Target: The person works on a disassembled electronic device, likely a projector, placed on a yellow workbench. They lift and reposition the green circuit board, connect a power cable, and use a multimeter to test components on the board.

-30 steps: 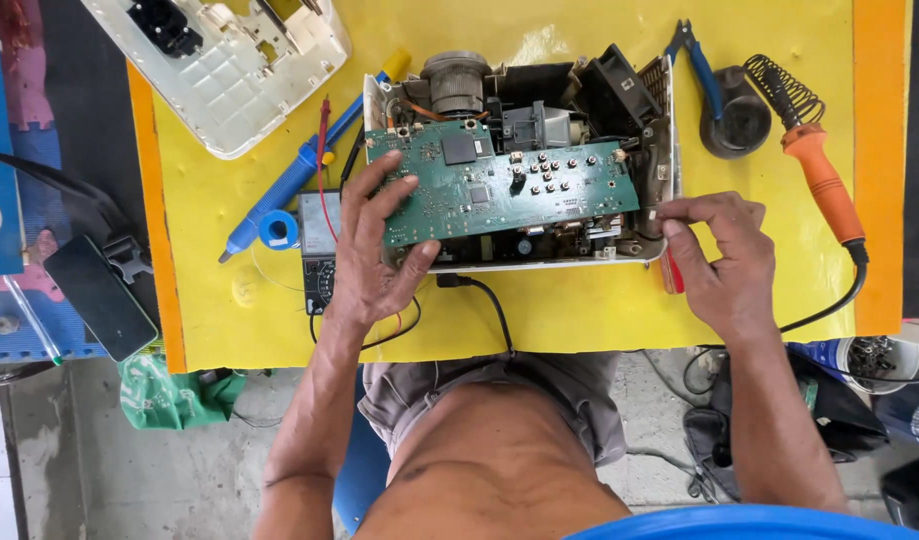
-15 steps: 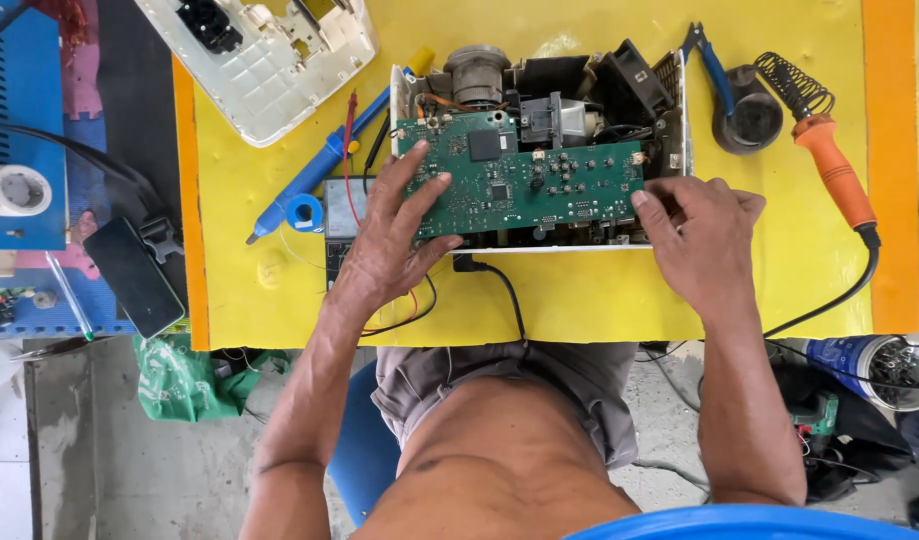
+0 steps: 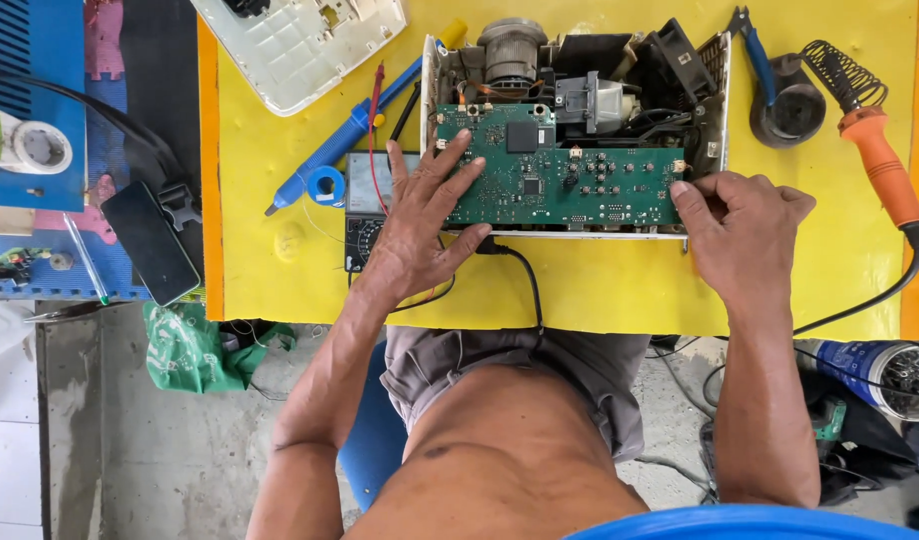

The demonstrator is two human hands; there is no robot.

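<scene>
The green circuit board [image 3: 565, 180] lies flat across the front half of an opened white appliance casing [image 3: 715, 100], in the upper middle of the yellow table [image 3: 600, 285]. Behind the board, inside the casing, I can see a round grey lens-like barrel [image 3: 512, 50], a metal block and a black fan housing, all exposed.

The left hand [image 3: 420, 225] lies spread on the board's left end, fingers [image 3: 458, 160] released and flat, pressing rather than gripping. The right hand [image 3: 740, 230] is at the board's right edge, its fingers curled in against the corner; whether they pinch a screw, a small tool or just the board's edge I cannot tell.

As for progress, my reading is that the job is midway: the white cover [image 3: 300, 45] is already off and lies apart at the top left, the insides are bare, but the board is not lifted clear and a black cable [image 3: 525, 275] runs from under its front edge toward the person.

Just left of the casing lie a blue desoldering pump [image 3: 340, 145], a roll of blue tape [image 3: 327, 185] and a multimeter [image 3: 365, 215] partly under the left wrist. To the right are blue-handled pliers [image 3: 755, 50], and an orange-handled soldering iron [image 3: 875, 165] in its coil stand.

Compared with a second ago, the left hand stays on the same end of the board, while the right hand has crept up from the front lower corner to the board's right edge.
</scene>
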